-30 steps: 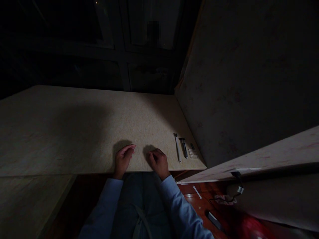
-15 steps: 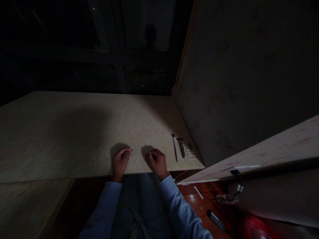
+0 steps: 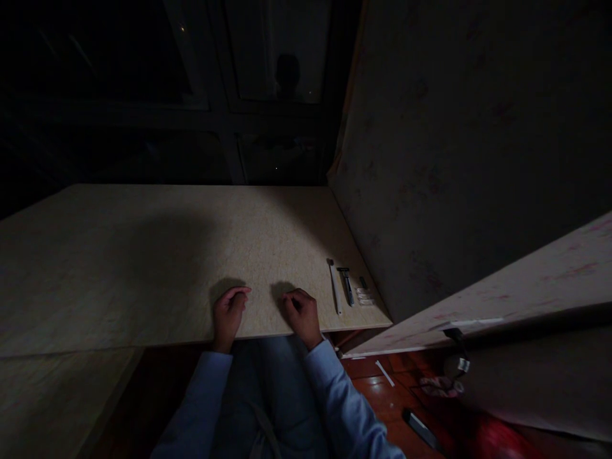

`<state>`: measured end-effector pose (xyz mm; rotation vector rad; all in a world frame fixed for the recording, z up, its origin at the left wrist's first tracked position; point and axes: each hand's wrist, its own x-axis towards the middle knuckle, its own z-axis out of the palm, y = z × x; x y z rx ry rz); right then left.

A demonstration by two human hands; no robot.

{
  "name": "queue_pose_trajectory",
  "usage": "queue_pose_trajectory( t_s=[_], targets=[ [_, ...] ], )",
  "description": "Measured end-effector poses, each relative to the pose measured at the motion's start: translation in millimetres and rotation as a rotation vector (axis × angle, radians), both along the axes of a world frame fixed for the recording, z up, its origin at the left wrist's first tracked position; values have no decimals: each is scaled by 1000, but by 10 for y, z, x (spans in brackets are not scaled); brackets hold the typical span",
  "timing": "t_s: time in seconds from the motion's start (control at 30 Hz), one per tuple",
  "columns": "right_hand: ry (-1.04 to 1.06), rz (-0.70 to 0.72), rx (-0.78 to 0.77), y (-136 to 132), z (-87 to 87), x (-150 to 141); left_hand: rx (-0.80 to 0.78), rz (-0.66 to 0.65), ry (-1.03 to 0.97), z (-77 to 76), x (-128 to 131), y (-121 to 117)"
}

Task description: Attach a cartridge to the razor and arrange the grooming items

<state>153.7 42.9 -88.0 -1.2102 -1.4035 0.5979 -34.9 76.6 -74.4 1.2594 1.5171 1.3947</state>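
My left hand (image 3: pixel 229 313) rests at the front edge of the pale marbled tabletop (image 3: pixel 268 242). Its fingers are bent loosely inward, with the index finger stretched to the right and nothing held. Across a short gap, my right hand (image 3: pixel 302 313) rests on the same edge with its fingers curled in; no object shows in it. To the right of it lies a toothbrush (image 3: pixel 336 290) with a pale handle and dark head. Beside that are a dark razor (image 3: pixel 349 288) and a small clear, ridged item (image 3: pixel 364 296) that I cannot name.
A wallpapered wall (image 3: pixel 459 166) bounds the table on the right, and a dark window (image 3: pixel 277 153) stands behind it. On the reddish floor (image 3: pixel 373 389) are a white strip (image 3: pixel 385 373), a dark oblong object (image 3: pixel 421 429) and a cable near a pinkish item (image 3: pixel 437 386).
The view has shifted slightly. Both hands keep their pose at the table edge, and the items on the table have not moved.
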Motion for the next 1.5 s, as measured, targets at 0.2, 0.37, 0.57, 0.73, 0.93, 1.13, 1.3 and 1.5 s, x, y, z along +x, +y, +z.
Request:
queue_pose_trajectory(
  t_s=[0.2, 0.37, 0.57, 0.73, 0.93, 1.13, 1.3, 1.5],
  targets=[
    [39, -6, 6, -3, 0, 3, -4, 4, 1, -8, -5, 3],
    [32, -2, 11, -2, 13, 3, 6, 5, -7, -5, 1, -1],
    [23, -2, 22, -2, 15, -5, 16, 5, -9, 1, -2, -5],
    [1, 2, 16, -3, 5, -8, 23, 9, -13, -14, -5, -1],
    [-64, 2, 11, -8, -18, -13, 28, 16, -26, -28, -4, 5],
    [-196, 18, 14, -31, -36, -31, 31, 14, -52, -39, 0, -6],
    [-259, 0, 24, -64, -36, -44, 27, 5, -76, -42, -1, -18],
    [-302, -2, 31, -95, -21, -49, 32, 4, -115, -42, -9, -31]
  ],
)
